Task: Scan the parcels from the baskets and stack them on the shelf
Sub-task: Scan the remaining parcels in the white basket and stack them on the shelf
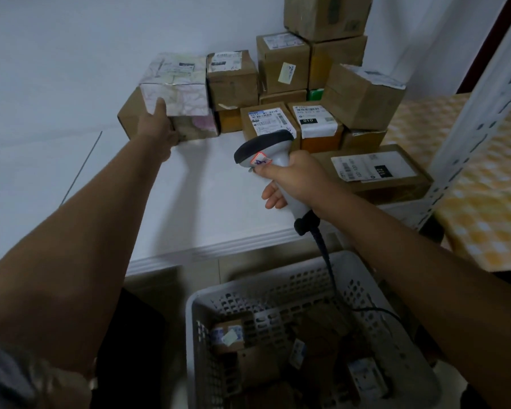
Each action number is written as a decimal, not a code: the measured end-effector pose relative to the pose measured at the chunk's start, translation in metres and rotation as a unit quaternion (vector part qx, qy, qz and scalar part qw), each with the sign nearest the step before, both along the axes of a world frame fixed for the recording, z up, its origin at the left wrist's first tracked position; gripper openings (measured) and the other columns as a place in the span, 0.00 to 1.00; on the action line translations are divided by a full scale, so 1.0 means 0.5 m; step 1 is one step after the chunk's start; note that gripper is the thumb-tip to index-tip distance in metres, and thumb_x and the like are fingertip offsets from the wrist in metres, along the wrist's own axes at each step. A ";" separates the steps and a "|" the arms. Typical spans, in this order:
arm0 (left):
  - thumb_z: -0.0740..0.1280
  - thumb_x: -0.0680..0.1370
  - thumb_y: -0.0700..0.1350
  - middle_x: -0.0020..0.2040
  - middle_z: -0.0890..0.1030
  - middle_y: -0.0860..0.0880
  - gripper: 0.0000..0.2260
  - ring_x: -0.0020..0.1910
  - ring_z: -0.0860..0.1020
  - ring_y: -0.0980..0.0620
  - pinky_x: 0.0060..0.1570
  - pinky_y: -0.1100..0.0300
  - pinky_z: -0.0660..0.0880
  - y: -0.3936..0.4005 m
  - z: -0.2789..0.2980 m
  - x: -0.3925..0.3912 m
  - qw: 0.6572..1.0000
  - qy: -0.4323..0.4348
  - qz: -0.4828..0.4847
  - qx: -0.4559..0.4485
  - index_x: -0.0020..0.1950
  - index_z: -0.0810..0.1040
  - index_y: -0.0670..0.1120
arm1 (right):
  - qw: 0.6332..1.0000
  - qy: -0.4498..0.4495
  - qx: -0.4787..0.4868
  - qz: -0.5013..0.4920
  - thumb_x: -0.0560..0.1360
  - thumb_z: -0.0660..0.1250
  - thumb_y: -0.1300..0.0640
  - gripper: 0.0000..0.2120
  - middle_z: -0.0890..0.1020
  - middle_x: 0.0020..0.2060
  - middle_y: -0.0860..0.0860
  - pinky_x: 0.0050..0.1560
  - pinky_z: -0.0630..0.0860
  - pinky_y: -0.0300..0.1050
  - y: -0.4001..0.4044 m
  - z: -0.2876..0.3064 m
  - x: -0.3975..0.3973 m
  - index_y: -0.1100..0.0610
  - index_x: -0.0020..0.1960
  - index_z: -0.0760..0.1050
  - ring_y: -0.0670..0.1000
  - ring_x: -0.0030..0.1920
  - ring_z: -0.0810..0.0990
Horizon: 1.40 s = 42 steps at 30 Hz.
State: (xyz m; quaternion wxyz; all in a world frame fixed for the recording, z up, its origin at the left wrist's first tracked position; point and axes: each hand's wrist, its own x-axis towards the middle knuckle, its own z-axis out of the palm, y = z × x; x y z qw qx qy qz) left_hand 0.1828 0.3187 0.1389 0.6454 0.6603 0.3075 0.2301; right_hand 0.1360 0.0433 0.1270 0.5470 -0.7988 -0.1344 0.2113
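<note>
A white plastic basket (281, 290) with perforated walls sits on the floor below the shelf (213, 196). Inside it lie several brown cardboard parcels (227, 335), some with white and blue labels, dim and jumbled; how many cannot be told. The scanner's dark cable (326, 261) runs down over the basket's far rim and across its inside.

The shelf is a smooth white board with a ridged front edge. Along its back stands a stack of boxes (283, 63), mostly plain brown cardboard cubes with white printed labels, piled two or three high against the pale wall. A flat box (375, 172) with a large label lies at the right end, near a perforated metal upright (481, 113). Beyond that, a yellow-and-white checked cloth (478, 219) covers a surface.

The left hand (157, 125) reaches far forward and holds a white box (176, 84) with a faint pink floral pattern and a glossy wrapped look. The thumb lies up the near face at its lower left corner, with the palm below that corner; the fingers are hidden. This box sits on top of a brown carton (130, 116) at the left end of the stack, touching a neighbouring brown box on its right.

The right hand (295, 178) is wrapped round the pale grey handle of a scanner (263, 152), thumb at the trigger side. The scanner's dark rounded head is tilted toward the labelled boxes, well apart from the white box.
</note>
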 end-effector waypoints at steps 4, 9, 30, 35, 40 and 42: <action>0.62 0.83 0.52 0.59 0.75 0.48 0.23 0.51 0.79 0.52 0.55 0.58 0.79 -0.050 -0.027 -0.112 0.998 -0.041 -0.028 -0.028 0.74 0.67 0.42 | 1.000 0.003 0.007 0.023 0.79 0.67 0.53 0.15 0.81 0.28 0.56 0.27 0.75 0.41 -0.040 -0.031 -0.059 0.66 0.48 0.77 0.52 0.26 0.80; 0.63 0.83 0.45 0.64 0.78 0.44 0.16 0.56 0.83 0.47 0.58 0.57 0.80 -0.187 -0.072 -0.304 0.988 -0.105 -0.075 -0.086 0.70 0.73 0.41 | 0.998 -0.011 -0.024 0.062 0.78 0.68 0.54 0.15 0.82 0.29 0.57 0.26 0.75 0.39 -0.105 -0.072 -0.157 0.68 0.54 0.77 0.52 0.26 0.81; 0.63 0.83 0.41 0.67 0.77 0.39 0.13 0.64 0.76 0.40 0.65 0.51 0.72 -0.437 -0.645 -0.435 0.793 0.354 -0.433 0.244 0.67 0.77 0.40 | 0.951 0.247 -0.172 -0.065 0.80 0.66 0.53 0.20 0.82 0.30 0.60 0.28 0.74 0.42 -0.302 -0.399 -0.196 0.70 0.61 0.73 0.54 0.27 0.80; 0.62 0.84 0.46 0.74 0.69 0.40 0.24 0.71 0.70 0.42 0.66 0.60 0.62 -0.504 -0.679 -0.327 0.700 0.397 -0.523 0.281 0.76 0.66 0.35 | 0.930 0.311 -0.144 -0.131 0.79 0.67 0.53 0.21 0.81 0.30 0.61 0.30 0.76 0.42 -0.337 -0.460 -0.164 0.70 0.61 0.74 0.53 0.25 0.79; 0.61 0.82 0.58 0.80 0.60 0.42 0.31 0.79 0.57 0.43 0.76 0.51 0.52 -0.563 -0.754 -0.253 0.603 0.351 -0.600 0.391 0.79 0.62 0.43 | 0.909 0.353 -0.131 -0.179 0.80 0.66 0.50 0.18 0.79 0.33 0.61 0.33 0.76 0.45 -0.369 -0.482 -0.114 0.67 0.47 0.78 0.54 0.29 0.77; 0.54 0.84 0.56 0.78 0.64 0.43 0.25 0.77 0.61 0.43 0.75 0.50 0.57 -0.593 -0.776 -0.237 0.589 0.348 -0.599 0.416 0.77 0.67 0.46 | 0.907 0.357 -0.123 -0.185 0.79 0.67 0.48 0.19 0.81 0.33 0.61 0.34 0.77 0.45 -0.377 -0.497 -0.098 0.66 0.44 0.78 0.55 0.29 0.78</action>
